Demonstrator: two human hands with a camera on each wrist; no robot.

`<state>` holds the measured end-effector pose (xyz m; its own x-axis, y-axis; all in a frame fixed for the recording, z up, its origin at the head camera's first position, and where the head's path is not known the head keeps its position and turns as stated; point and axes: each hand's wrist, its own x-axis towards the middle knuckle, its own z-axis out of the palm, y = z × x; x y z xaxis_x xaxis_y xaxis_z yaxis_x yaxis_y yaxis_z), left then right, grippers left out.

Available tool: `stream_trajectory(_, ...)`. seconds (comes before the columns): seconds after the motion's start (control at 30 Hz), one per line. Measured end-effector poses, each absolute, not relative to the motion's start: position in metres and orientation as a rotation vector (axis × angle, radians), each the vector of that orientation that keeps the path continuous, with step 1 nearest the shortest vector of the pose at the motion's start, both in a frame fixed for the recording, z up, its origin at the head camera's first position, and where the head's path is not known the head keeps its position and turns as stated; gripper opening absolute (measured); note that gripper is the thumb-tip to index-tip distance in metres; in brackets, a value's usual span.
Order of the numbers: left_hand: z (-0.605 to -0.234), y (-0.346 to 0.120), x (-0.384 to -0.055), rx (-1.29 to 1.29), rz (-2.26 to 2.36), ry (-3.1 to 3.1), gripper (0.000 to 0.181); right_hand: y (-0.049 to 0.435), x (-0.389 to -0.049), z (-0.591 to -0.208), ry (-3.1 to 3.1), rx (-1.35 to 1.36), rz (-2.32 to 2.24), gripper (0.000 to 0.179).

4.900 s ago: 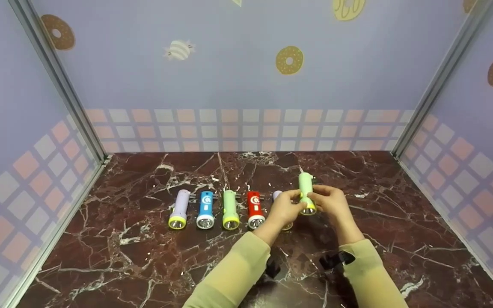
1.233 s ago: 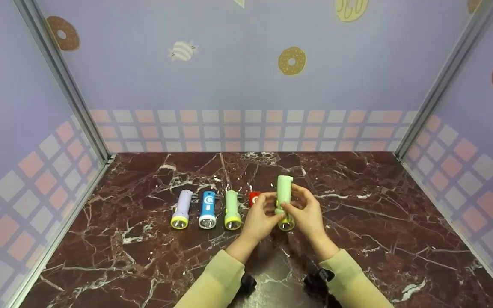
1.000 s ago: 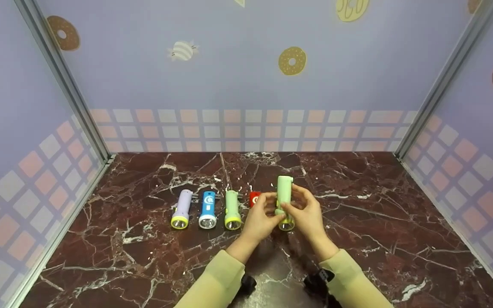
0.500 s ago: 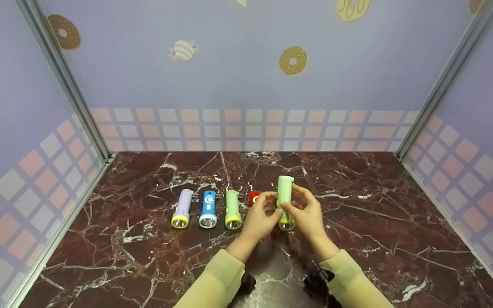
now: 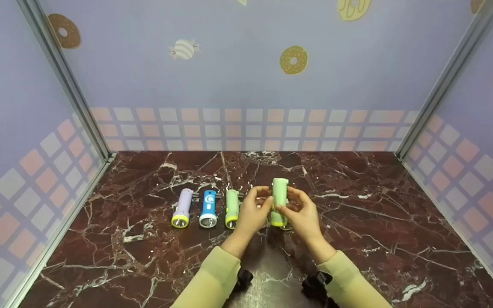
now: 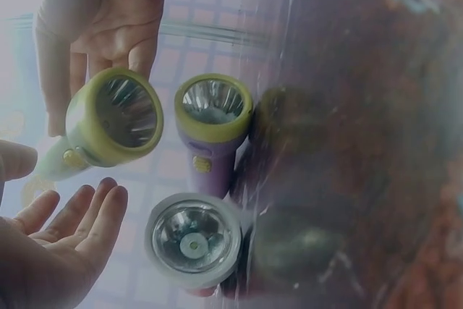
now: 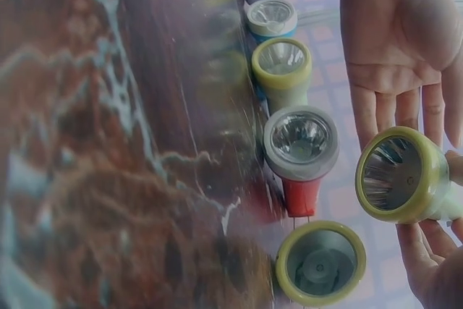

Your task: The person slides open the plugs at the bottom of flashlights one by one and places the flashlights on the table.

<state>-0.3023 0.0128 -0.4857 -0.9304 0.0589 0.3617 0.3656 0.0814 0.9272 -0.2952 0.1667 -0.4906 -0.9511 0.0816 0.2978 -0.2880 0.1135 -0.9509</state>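
Observation:
My right hand [image 5: 304, 216] grips a light green flashlight [image 5: 279, 196] with a yellow rim, thumb on the near side, lens end down. It hangs just above the row of flashlights. Left of it, my left hand [image 5: 251, 214] has its fingers spread and loosely bent; in the left wrist view those fingers [image 6: 69, 226] stand apart from the flashlight. Below, a purple flashlight [image 6: 213, 142] with a yellow rim lies mostly hidden in the head view. A red flashlight [image 7: 300, 193] with a grey-white rim is hidden behind my left hand from above.
Left of my hands lie a purple flashlight [image 5: 183, 207], a blue flashlight [image 5: 208, 209] and another light green flashlight [image 5: 232, 207], side by side with lenses toward me. They rest on a dark red marbled tabletop [image 5: 135, 273]. Patterned panels [image 5: 229, 77] enclose the back and sides.
The green flashlight has come left, from right of the row to over the purple and red ones. In the last half second my left hand has let go of it and drawn slightly left.

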Motion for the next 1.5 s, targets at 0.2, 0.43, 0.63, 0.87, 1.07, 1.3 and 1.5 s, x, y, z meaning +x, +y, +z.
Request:
stream_trajectory(0.2, -0.483, 0.008, -0.306, -0.424, -1.988, -2.093, 0.037, 0.161, -0.292, -0.491, -2.121, 0.234, 1.961, 0.057)
stream_trajectory(0.43, -0.479, 0.003, -0.307, -0.414, -1.967, -2.125, 0.044, 0.154, -0.289, -0.496, -2.097, 0.315, 1.98, 0.055)
stream_trajectory(0.63, -0.476, 0.0, -0.307, -0.411, -1.979, -2.134, 0.048, 0.151, -0.287, -0.5, -2.127, 0.331, 1.979, 0.054)
stream_trajectory(0.87, -0.477, -0.003, -0.308, -0.427, -1.976, -2.148, 0.048, 0.148, -0.284, -0.501, -2.15, 0.335, 1.947, 0.053)
stream_trajectory(1.07, -0.477, -0.003, -0.309, -0.441, -1.953, -2.143, 0.045, 0.147, -0.284, -0.502, -2.127, 0.336, 1.996, 0.053)
stream_trajectory(1.3, -0.476, -0.003, -0.309, -0.416, -1.948, -2.174, 0.042, 0.147, -0.284, -0.502, -2.121, 0.34, 1.989, 0.052)
stream_trajectory(1.5, -0.475, -0.004, -0.309, -0.411, -1.957, -2.177, 0.042, 0.147, -0.284, -0.502, -2.123, 0.333, 2.002, 0.053)
